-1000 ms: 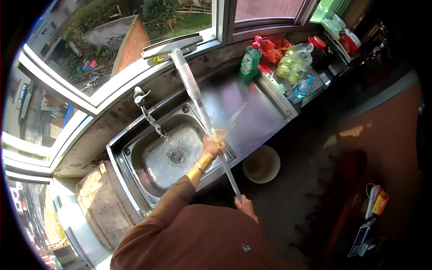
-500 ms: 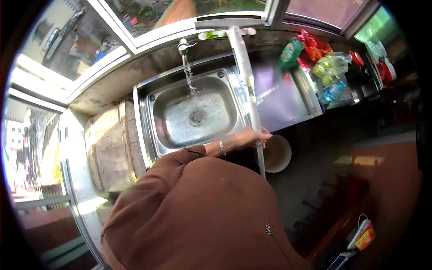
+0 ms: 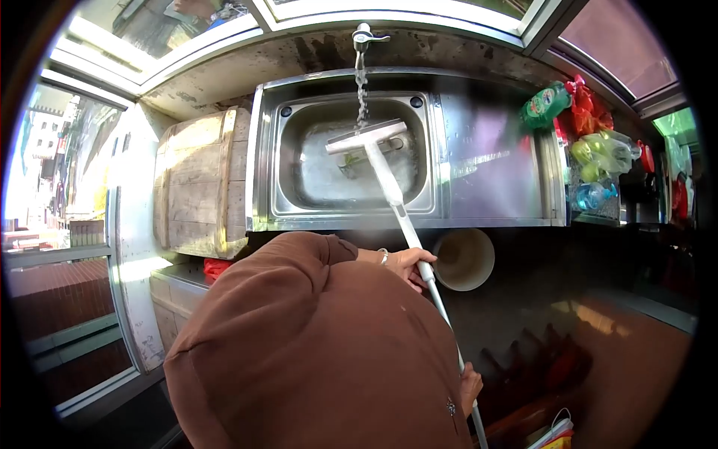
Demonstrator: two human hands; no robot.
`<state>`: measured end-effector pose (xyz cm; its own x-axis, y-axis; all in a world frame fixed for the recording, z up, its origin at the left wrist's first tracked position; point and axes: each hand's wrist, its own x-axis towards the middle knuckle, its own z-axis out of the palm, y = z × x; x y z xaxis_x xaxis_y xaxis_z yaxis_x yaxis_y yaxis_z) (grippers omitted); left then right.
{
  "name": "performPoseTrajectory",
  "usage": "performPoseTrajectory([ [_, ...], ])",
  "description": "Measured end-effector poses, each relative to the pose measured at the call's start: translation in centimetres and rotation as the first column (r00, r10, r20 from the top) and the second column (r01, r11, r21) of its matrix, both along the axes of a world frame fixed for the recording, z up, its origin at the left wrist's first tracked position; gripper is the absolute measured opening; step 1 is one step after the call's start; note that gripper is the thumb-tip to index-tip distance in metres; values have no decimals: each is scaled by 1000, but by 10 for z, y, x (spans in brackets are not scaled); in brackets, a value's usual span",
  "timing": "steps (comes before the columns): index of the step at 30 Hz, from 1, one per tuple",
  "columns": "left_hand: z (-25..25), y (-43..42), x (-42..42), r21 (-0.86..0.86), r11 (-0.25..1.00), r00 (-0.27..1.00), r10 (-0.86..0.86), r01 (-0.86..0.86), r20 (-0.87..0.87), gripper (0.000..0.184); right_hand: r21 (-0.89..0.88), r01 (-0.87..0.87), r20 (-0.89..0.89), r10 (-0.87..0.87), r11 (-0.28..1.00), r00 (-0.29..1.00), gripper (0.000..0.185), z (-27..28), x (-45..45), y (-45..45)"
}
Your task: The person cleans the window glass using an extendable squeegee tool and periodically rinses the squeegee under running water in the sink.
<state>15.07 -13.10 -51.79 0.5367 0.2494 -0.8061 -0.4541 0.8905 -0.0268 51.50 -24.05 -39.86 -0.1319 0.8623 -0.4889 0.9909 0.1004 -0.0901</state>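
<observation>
A long white squeegee mop (image 3: 385,176) slants from the sink to the lower right. Its flat head lies over the metal basin (image 3: 314,187), below the tap (image 3: 362,39), with running water falling just behind it. My left hand (image 3: 413,266), a bracelet at its wrist, is closed around the middle of the handle, just outside the sink's front edge. Lower down, my right hand (image 3: 470,388) grips the same handle near my side, partly hidden by the brown top.
Right of the basin is a metal drainboard (image 3: 490,165). Beyond it stand a green bottle (image 3: 546,106), a red bag (image 3: 589,112) and a blue bottle (image 3: 594,196). A round bucket (image 3: 465,260) sits below the counter. Wooden boards (image 3: 198,183) lie at left.
The mop head has come down from the window ledge into the sink area. Both hands still hold the handle, and the view has turned, shifting the sink.
</observation>
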Motion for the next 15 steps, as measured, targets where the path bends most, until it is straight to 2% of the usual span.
performPoseTrajectory([
  [1, -5, 2, -8, -47, 993, 994, 106, -107, -28, 28, 3, -11, 1, 11, 1000, 1000, 29, 5, -15, 5],
  [2, -6, 4, -15, -32, 991, 989, 126, -128, -73, 27, 10, -5, -2, 5, 1000, 1000, 29, 11, -29, 6],
  [4, -10, 2, -28, -21, 993, 990, 111, -113, -82, 27, 27, 2, -5, -2, 1000, 1000, 27, 21, -51, 4],
  [5, -14, -1, -29, -23, 993, 992, 112, -114, -62, 26, 109, 2, -2, -2, 994, 1000, 25, 8, -44, -6],
  [8, -10, -7, -28, -6, 992, 992, 123, -123, -10, 24, -1, -61, 124, 61, 998, 990, 23, 0, -24, -16],
  [9, -2, -13, -22, 16, 995, 995, 95, -95, 7, 23, 41, -108, 101, 104, 993, 989, 24, 10, -20, -18],
  [10, 7, -22, -20, 37, 996, 997, 80, -80, 13, 22, 17, -32, 11, 32, 999, 999, 26, 19, -17, -16],
  [12, 37, -37, -22, 134, 990, 993, 37, -52, 110, 21, -54, 43, 102, -38, 998, 994, 31, 15, 8, -17],
  [13, 32, -49, -19, 343, 939, 998, 3, -27, 69, 21, -5, -128, 113, 127, 992, 985, 30, -16, 48, -29],
  [14, 38, -54, -22, 421, 907, 999, -8, -14, 52, 22, 56, -294, 140, 284, 954, 948, 29, -48, 90, -41],
  [15, 49, -56, -28, 457, 890, 999, -10, -6, 32, 23, 47, -293, 125, 286, 955, 950, 29, -55, 88, -33],
])
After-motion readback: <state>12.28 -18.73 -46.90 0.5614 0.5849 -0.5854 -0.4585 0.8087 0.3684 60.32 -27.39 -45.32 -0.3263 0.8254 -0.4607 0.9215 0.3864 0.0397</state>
